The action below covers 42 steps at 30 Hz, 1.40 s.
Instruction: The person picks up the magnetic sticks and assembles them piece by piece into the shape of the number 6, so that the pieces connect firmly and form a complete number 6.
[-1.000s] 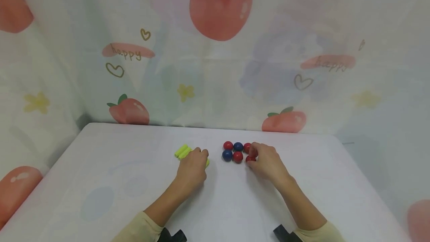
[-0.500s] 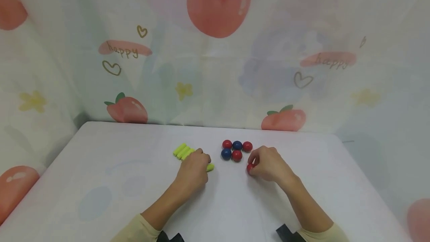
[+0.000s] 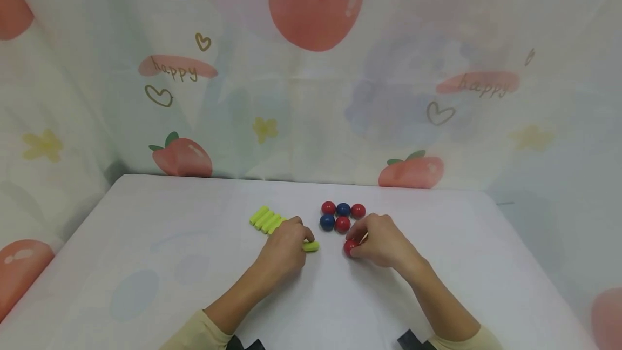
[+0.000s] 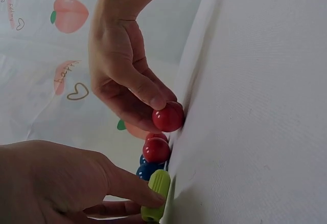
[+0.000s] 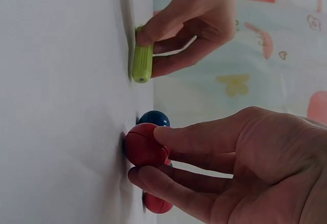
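Observation:
In the head view my left hand (image 3: 285,248) pinches a yellow-green ridged stick (image 3: 311,246) low over the white table. More sticks of that kind (image 3: 264,220) lie side by side just beyond, partly hidden by the hand. My right hand (image 3: 385,243) holds a glossy red ball (image 3: 349,248) between thumb and fingers, at table level. The left wrist view shows the held stick (image 4: 158,193) and, apart from it, the red ball (image 4: 168,116). Behind the right hand sit red and blue balls: a blue ball (image 3: 327,222) and a red ball (image 3: 342,224) form the nearer row.
Three balls make up the farther row, with a blue ball (image 3: 343,209) between two red ones. The white table (image 3: 194,296) ends at a printed cloth backdrop (image 3: 311,107), which also hangs along both sides.
My right hand has drawn its red ball out of the group, toward me and then left. The left hand has shifted slightly right with its stick, uncovering more of the row.

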Tool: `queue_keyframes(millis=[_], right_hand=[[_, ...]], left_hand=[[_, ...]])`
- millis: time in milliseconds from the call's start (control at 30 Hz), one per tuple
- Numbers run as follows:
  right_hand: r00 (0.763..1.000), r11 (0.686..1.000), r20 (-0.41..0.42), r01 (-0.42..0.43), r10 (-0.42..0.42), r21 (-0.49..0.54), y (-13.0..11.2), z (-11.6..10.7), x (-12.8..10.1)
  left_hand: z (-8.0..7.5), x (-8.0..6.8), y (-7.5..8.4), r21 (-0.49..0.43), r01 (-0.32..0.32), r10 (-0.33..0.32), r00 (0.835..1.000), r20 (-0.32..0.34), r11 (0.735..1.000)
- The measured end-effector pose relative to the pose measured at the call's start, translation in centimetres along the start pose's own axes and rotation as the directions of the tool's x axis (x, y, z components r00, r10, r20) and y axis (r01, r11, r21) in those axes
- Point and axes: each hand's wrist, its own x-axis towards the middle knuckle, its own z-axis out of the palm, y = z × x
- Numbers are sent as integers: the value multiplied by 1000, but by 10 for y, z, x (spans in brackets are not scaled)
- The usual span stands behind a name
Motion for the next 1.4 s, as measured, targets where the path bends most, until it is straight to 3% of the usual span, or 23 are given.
queue_keyframes(millis=[333,600,833,1400], right_hand=[[998,998,-15,63,-63,-4,-7,6,5],[996,996,-15,86,-86,15,-9,7,8],[994,993,-26,109,-109,35,-13,13,13],[997,997,-42,70,-68,42,-16,25,11]], left_hand=[[2,0,0,-100,-50,48,998,-26,994],[2,4,1,-77,-91,88,995,-41,993],[2,6,3,-74,-56,55,998,-13,996],[1,2,-3,-48,-72,71,997,-14,996]])
